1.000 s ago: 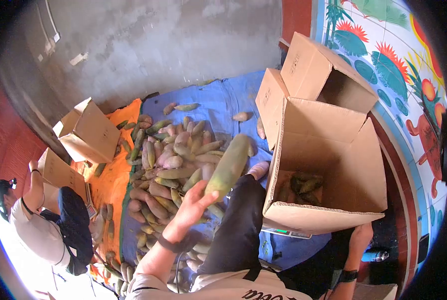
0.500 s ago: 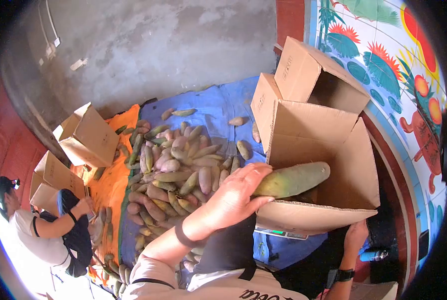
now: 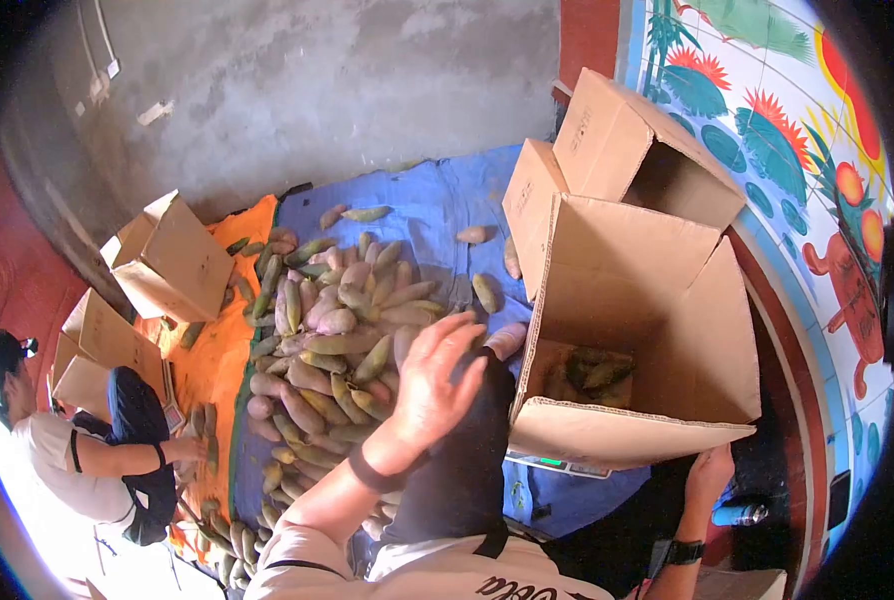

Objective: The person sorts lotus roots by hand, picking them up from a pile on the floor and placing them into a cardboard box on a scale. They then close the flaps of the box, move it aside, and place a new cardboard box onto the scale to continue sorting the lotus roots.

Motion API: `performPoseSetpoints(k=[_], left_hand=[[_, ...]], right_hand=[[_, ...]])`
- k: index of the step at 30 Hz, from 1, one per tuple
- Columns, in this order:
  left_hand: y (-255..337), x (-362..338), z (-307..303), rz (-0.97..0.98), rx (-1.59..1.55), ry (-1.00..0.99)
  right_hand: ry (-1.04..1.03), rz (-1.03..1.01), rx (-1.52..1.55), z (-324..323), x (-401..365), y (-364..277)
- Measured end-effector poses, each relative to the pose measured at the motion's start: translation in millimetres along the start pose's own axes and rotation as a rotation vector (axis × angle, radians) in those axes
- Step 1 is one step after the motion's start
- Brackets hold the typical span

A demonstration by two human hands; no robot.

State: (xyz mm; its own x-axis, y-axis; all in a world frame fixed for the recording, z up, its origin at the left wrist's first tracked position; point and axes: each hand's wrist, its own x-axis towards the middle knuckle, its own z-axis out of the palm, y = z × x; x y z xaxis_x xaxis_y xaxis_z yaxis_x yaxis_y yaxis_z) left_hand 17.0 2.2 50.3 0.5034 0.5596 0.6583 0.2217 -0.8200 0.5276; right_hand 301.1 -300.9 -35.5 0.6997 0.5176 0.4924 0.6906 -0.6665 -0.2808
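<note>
My left hand (image 3: 433,382) is raised over the near right side of a heap of long green and purplish tubers (image 3: 337,345), its fingers apart and holding nothing. To its right stands an open cardboard box (image 3: 639,428) with several green tubers (image 3: 603,372) at the bottom. Under the box's near side shows a scale (image 3: 557,464) with a green display. My right hand (image 3: 709,476) is at the box's near right corner, its fingers mostly hidden by the cardboard.
Two more cardboard boxes (image 3: 597,130) stand behind. A person (image 3: 77,450) at the left reaches toward tubers on an orange sheet (image 3: 229,345), near two other boxes (image 3: 182,262). A blue sheet (image 3: 417,200) lies under the heap; a blue bottle (image 3: 739,514) lies at the right.
My left hand has let go of the large green tuber and moved left, away from the box. My right hand stays at the corner. The other person's hand has moved lower, toward tubers.
</note>
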Motion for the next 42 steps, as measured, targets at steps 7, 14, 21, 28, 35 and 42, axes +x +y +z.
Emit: performPoseSetpoints(k=[7,14,21,28,35,42], left_hand=[[-125,-111,3,-0.25,0.283,-0.198],[-213,-257,7,-0.763,0.496,-0.717],[-227,-346,3,-0.974,0.497,-0.89],[-207,-350,7,-1.234,0.507,-0.974],[-216,-365,32,-1.136,0.544,-1.2],[-223,-379,44,-0.962,0.659,-1.33]], right_hand=[[-0.028,0.046,-0.038,1,0,0],[0.033,-0.038,-0.07,13,-1,16],[-0.036,0.003,-0.112,10,-1,15],[-0.044,-0.015,-0.143,11,-2,19],[0.028,0.05,-0.14,11,0,11],[0.071,0.025,-0.138,14,0,18]])
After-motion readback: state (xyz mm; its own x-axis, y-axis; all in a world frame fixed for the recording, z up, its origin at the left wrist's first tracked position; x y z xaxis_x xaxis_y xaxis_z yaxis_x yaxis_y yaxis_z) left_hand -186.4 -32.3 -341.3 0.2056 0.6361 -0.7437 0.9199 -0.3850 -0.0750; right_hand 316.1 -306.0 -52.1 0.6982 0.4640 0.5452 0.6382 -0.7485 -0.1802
